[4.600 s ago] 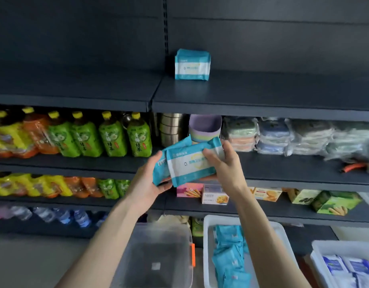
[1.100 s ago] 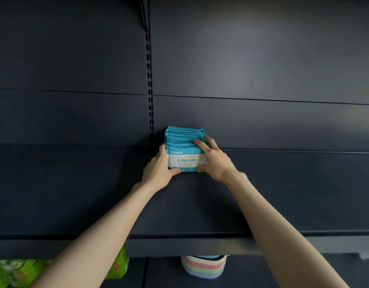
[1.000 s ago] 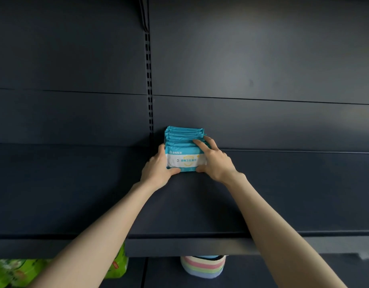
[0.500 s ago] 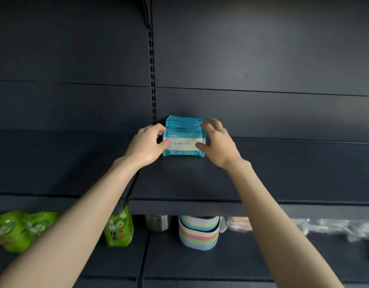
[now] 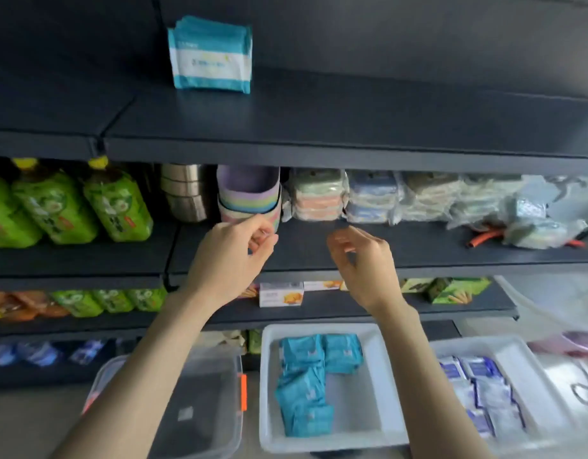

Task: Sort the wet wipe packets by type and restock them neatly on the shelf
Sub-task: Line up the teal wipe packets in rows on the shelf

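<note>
Dark metal shelving (image 5: 352, 127) fills the far side of the scene, and on its top board stands a row of teal wet wipe packets (image 5: 210, 56) packed upright against the back panel, white label facing out; the packets behind the front one overlap too closely to count. Both hands hang well below that board, in front of the second shelf, and neither touches any packet. Over the stack of pastel bowls (image 5: 249, 197) the left hand (image 5: 231, 260) is empty, with its fingers curled loosely inward. To the right of it, the right hand (image 5: 364, 263) is empty too, fingers half bent and spread, slightly blurred. Near the bottom of the view a white bin (image 5: 369, 409) holds more loose teal packets (image 5: 311, 382), about five or six in an untidy heap on its left side. Right of that, a second white bin (image 5: 524, 369) holds blue-and-white packets (image 5: 478, 392), roughly six, partly blurred. Left of the teal bin sits a clear lidded box (image 5: 203, 409) with an orange latch. Three green tea bottles (image 5: 117, 203) show on the second shelf at the left.
</note>
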### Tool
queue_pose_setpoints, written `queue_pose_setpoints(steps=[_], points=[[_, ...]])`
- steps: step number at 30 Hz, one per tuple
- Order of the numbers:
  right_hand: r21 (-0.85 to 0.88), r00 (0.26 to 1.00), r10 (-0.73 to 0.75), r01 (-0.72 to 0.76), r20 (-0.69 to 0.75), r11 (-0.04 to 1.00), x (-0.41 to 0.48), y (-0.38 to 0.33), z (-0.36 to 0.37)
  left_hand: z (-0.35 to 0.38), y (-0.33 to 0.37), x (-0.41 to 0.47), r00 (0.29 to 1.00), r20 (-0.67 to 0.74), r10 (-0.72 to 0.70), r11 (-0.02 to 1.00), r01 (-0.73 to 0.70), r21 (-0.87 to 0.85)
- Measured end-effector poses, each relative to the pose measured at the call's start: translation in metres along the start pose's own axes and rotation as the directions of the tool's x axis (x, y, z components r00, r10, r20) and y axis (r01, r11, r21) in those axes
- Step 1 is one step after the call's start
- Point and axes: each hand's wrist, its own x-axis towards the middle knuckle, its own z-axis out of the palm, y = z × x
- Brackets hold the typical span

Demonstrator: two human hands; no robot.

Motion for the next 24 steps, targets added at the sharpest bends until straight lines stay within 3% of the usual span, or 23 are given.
queue_pose_setpoints(steps=[5, 9, 15, 22, 24], points=[[-0.024, 0.970, 0.205, -0.204, 0.131, 0.979, -0.067, 0.084, 0.006, 0.104, 0.008, -0.054, 0.963, 0.198, -0.180, 0.982, 0.187, -0.017], [-0.032, 0.892, 0.346, -0.352, 0.290, 0.935, -0.107, 0.163, 0.016, 0.206, 0.012, -0.098, 0.879, 0.311, -0.362, 0.924, 0.383, -0.006], [-0.077, 0.710, 0.499, -0.536, 0.498, 0.841, -0.158, 0.267, 0.049, 0.328, -0.006, -0.167, 0.661, 0.391, -0.641, 0.723, 0.691, 0.018], [-0.143, 0.462, 0.606, -0.707, 0.647, 0.692, -0.222, 0.352, 0.135, 0.430, -0.062, -0.236, 0.392, 0.275, -0.878, 0.426, 0.901, 0.075], [-0.149, 0.406, 0.612, -0.740, 0.678, 0.656, -0.240, 0.370, 0.164, 0.456, -0.082, -0.253, 0.286, 0.224, -0.932, 0.311, 0.947, 0.083]])
